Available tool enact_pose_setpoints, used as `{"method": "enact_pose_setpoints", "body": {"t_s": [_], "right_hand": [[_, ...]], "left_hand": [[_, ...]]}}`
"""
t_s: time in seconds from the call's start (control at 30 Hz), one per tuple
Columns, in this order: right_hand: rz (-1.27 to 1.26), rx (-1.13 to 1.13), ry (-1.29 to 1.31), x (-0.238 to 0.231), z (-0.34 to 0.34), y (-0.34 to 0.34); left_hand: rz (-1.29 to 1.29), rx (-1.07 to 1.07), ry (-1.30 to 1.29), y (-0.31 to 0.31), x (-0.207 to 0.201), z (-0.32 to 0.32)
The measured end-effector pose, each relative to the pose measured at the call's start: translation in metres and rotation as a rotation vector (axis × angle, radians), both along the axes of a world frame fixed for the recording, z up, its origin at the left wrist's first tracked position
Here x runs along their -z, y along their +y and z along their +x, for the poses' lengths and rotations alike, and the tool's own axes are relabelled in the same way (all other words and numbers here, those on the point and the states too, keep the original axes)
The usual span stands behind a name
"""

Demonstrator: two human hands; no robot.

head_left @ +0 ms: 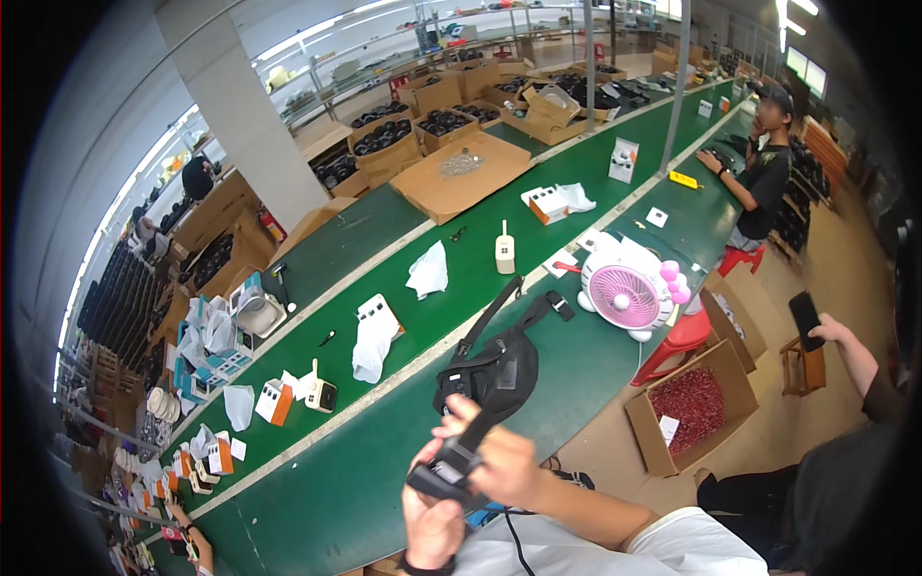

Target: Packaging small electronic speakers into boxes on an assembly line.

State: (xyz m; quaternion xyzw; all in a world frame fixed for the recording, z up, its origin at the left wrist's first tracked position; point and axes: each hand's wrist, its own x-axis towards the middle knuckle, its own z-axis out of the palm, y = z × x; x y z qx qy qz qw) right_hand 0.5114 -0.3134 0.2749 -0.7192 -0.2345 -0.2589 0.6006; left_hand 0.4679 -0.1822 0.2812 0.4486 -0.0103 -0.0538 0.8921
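Observation:
In front of me my left hand (430, 528) is closed around a small black boxy device (444, 477) with a strap. My right hand (504, 468) is closed on the device's black strap from the other side; its fingers are slightly blurred. I cannot tell the device's exact kind. A thin black cable (519, 542) hangs below my hands. Just beyond them, a black waist bag (504, 372) lies on the green table (327, 494), its strap stretching toward the conveyor belt. To the bag's right stands a white fan with a pink grille (622, 298).
The green belt (471, 288) carries small white-and-orange boxes (377, 317), plastic bags (428, 269) and cream handled gadgets (505, 252). A person (768, 173) works at far right; nearer, another's hand (834, 331) holds a phone. A carton of red pieces (687, 413) stands on the floor.

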Motion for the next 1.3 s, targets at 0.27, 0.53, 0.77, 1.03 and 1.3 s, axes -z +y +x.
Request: {"method": "enact_pose_setpoints", "body": {"t_s": [0.27, 0.53, 0.77, 1.03, 1.3], "right_hand": [[-0.337, -0.134, -0.076, 0.008, 0.017, 0.005], [0.466, -0.298, 0.22, -0.001, 0.03, 0.002], [0.945, -0.38, 0.008, -0.056, 0.024, 0.03], [0.869, -0.136, 0.038, -0.103, 0.042, 0.045], [0.727, -0.542, 0.141, -0.055, 0.007, 0.024]], "left_hand": [[0.068, -0.247, 0.008, -0.008, 0.023, 0.011], [0.194, -0.024, 0.149, -0.02, -0.013, 0.002], [0.364, 0.134, -0.016, 0.0, -0.027, -0.006], [-0.105, 0.287, 0.151, 0.02, 0.0, -0.02], [-0.045, 0.658, 0.053, 0.028, 0.043, -0.016]]}}
